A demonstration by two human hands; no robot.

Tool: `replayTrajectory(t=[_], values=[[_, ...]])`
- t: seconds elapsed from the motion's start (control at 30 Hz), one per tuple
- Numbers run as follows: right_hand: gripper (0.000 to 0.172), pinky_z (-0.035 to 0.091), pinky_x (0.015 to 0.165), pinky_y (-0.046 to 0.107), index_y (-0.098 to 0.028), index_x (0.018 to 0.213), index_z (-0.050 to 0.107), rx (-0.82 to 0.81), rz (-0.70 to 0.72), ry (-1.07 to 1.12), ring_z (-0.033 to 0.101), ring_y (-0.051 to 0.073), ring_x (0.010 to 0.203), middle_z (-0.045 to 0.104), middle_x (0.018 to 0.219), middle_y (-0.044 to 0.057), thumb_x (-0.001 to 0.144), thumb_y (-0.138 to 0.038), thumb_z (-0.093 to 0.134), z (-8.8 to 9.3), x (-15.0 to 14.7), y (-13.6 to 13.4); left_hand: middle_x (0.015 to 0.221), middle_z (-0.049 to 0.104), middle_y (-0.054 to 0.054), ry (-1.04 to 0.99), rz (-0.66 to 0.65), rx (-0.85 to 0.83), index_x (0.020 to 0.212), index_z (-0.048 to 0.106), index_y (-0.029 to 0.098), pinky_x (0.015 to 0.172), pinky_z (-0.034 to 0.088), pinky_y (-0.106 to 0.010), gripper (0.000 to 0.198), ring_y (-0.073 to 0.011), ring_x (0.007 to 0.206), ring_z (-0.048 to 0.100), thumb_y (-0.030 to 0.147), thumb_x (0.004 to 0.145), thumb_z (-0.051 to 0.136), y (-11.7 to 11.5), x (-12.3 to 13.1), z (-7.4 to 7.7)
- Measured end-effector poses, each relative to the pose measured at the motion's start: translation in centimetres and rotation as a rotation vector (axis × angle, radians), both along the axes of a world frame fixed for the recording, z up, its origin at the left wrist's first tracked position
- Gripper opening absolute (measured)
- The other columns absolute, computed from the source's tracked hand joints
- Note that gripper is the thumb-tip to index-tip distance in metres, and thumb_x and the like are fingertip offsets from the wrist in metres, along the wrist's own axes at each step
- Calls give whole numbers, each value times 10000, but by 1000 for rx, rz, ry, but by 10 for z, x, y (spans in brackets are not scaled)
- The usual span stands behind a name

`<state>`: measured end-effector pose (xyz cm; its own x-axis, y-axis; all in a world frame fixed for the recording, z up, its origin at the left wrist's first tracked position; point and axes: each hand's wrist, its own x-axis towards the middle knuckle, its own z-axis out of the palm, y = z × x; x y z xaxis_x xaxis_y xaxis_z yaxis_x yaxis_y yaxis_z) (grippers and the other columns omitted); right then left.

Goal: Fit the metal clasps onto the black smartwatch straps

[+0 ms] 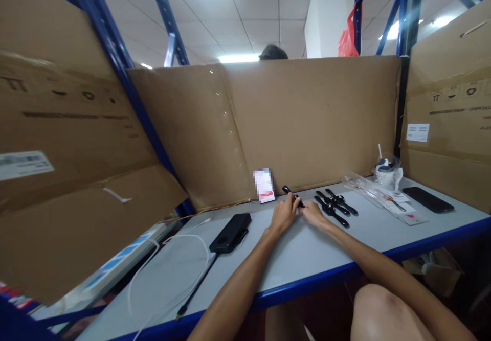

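Close together over the table (276, 264), my two hands work on one slim black piece with a rounded end (287, 190); its exact kind cannot be made out. My left hand (284, 213) has its fingers closed around it. The fingers of my right hand (312, 213) are closed at its lower end, and their tips are partly hidden. Just right of my right hand lies a group of several similar long black pieces (333, 207), crossing one another. A small propped card or screen (264, 185), blurred, leans on the cardboard behind my left hand.
A black power bank (230, 233) with cables lies at left, near a power strip (118, 259). To the right are clear plastic packages (378, 192), a lidded cup (385, 172) and a black phone (427, 199). Cardboard walls (307, 121) enclose the table; someone's head top (273, 52) shows beyond.
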<state>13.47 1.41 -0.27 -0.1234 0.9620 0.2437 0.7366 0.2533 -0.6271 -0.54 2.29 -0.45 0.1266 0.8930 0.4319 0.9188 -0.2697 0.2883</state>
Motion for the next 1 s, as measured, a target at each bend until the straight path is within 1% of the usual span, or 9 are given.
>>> replayTrajectory(t=[0.13,0.27,0.33,0.4,0.5,0.63,0.73,0.87,1.0], values=[[287,397,596,224,-188,686,662,-70,52,-21,643,170,728,722,767,61,907,-269,498,-11,-3,2,851,693,-124,150,-3,-63,1082,548,206,676,380,-289,333,-256,791,669,442,1003,327,2,-2,-1],[253,374,607,219,-173,789,711,-58,59,-26,640,174,764,726,803,49,884,-248,490,-16,4,3,807,684,-103,92,-88,-29,1011,585,202,673,384,-281,330,-228,760,657,406,1002,326,8,-7,-3],[252,379,639,217,-159,856,719,-33,33,-48,652,183,818,735,865,66,896,-252,488,-17,7,1,745,669,-78,-33,-149,-23,912,593,193,649,381,-266,335,-199,708,642,379,994,327,10,-4,-6],[263,392,687,220,-153,937,716,3,-6,-91,663,193,890,740,944,91,923,-261,476,-17,9,-3,640,632,-48,-239,-203,-54,801,568,184,597,378,-253,378,-169,594,604,395,985,314,12,4,-11],[287,409,750,231,-155,1045,693,42,-69,-175,670,205,971,733,1028,118,959,-259,440,-16,10,-8,498,558,2,-600,-233,-195,745,517,183,479,346,-241,438,-128,393,486,478,968,283,14,18,-16],[305,430,780,254,-150,1118,663,51,-85,-254,680,222,991,725,1054,136,982,-271,418,-14,8,-12,432,490,32,-785,-236,-249,683,481,186,422,295,-220,473,-95,338,410,574,921,357,15,23,-19],[306,440,776,262,-147,1129,659,50,-83,-275,686,233,984,725,1047,139,980,-273,423,-13,7,-14,425,470,36,-800,-209,-268,657,479,187,420,281,-221,469,-88,337,388,566,913,376,16,20,-20],[312,444,796,271,-142,1123,662,54,-65,-261,680,234,1001,722,1051,146,983,-273,415,-13,7,-14,433,474,22,-684,-142,-169,633,498,187,476,315,-232,461,-108,388,435,487,941,331,16,21,-21],[311,437,798,263,-142,1128,660,45,-60,-244,679,227,999,722,1058,138,983,-275,419,-15,7,-12,571,589,-33,-525,-100,-34,616,524,181,574,360,-251,448,-144,553,550,403,950,326,14,22,-18]])
